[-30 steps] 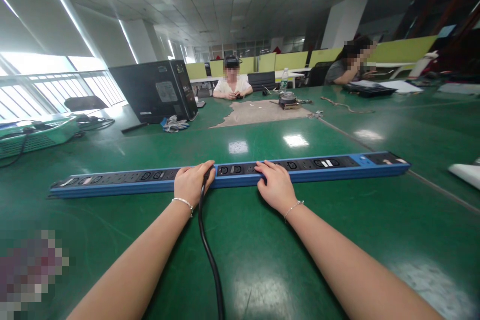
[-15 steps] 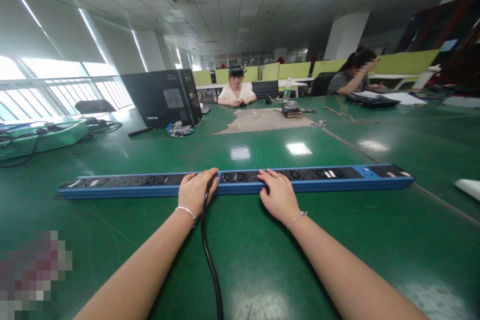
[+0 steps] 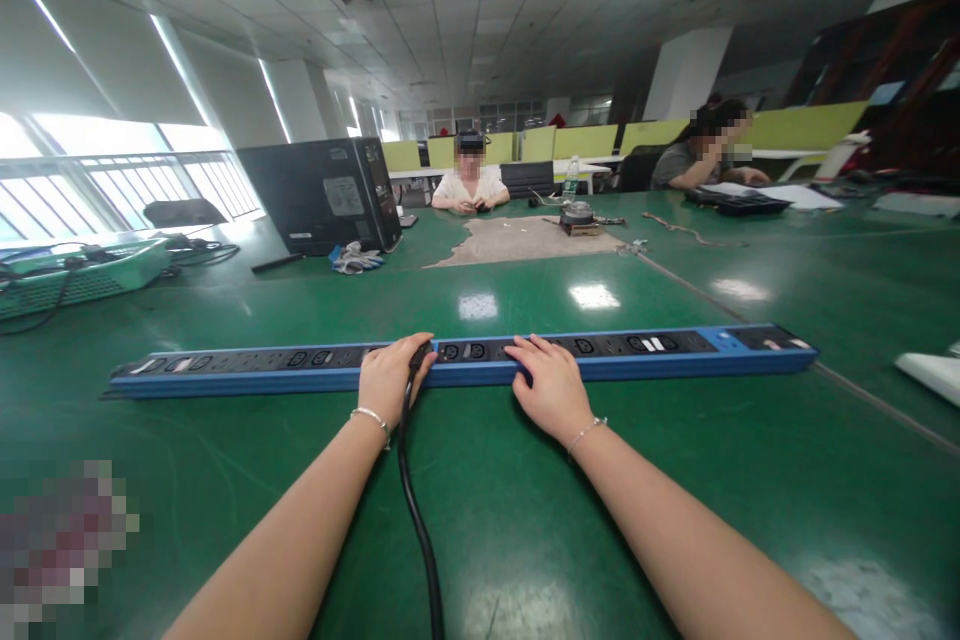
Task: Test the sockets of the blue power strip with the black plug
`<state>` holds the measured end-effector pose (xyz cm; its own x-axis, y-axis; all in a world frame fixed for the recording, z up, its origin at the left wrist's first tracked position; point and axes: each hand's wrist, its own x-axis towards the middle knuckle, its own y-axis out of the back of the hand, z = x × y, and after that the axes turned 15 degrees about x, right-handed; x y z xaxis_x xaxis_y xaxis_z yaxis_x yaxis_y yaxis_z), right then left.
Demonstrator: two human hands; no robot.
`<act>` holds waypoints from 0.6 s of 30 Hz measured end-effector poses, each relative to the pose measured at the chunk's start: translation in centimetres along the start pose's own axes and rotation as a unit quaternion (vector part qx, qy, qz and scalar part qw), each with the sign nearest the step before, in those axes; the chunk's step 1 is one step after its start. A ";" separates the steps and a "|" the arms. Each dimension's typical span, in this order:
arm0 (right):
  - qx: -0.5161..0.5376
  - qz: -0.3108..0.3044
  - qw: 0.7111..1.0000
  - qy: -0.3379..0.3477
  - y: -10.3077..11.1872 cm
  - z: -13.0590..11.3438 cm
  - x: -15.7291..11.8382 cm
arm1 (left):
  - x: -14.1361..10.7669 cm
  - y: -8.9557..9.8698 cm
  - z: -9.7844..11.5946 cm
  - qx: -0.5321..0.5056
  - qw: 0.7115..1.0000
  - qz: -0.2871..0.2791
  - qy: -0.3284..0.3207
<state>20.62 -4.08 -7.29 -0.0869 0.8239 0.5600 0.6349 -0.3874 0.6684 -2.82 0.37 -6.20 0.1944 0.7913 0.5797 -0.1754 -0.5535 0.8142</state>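
Note:
A long blue power strip (image 3: 709, 363) with a black socket face lies across the green table (image 3: 480, 480). My left hand (image 3: 391, 375) is closed round a black plug (image 3: 420, 357) at the strip's middle. From the plug a thick black cable (image 3: 422, 520) runs down toward me. Whether the plug sits in a socket, I cannot tell, since my fingers cover that spot. My right hand (image 3: 553, 382) lies on the strip farther right, fingers spread over the sockets and thumb near the front side. Several sockets show between and beside my hands.
Behind the strip are a black computer case (image 3: 322, 195), a pair of gloves (image 3: 355, 258) and a green basket (image 3: 112, 275) of cables. A bottle (image 3: 572, 180) stands farther back. One person (image 3: 470, 182) sits opposite, another (image 3: 705, 155) at the right.
The whole view has shifted slightly, so most things appear a little farther left. A bit more of the plug shows beside my left fingers. Both hands stay on the strip.

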 end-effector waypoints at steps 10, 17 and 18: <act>0.004 0.010 1.000 0.001 0.0 -0.1 0.1 | 1.6 3.8 -1.7 -0.115 0.970 0.150 0.154; -0.011 0.010 1.000 0.003 0.1 -0.1 0.1 | 1.4 4.4 -10.1 -0.085 0.955 0.104 0.263; -0.012 0.011 1.000 0.005 0.0 0.0 0.2 | 1.2 4.3 -11.3 -0.077 0.958 0.085 0.264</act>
<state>20.62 -3.97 -7.19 -0.0800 0.8113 0.5791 0.6178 -0.4156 0.6676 -14.23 1.86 -2.31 -0.3580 0.7366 0.5738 -0.3102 -0.6734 0.6710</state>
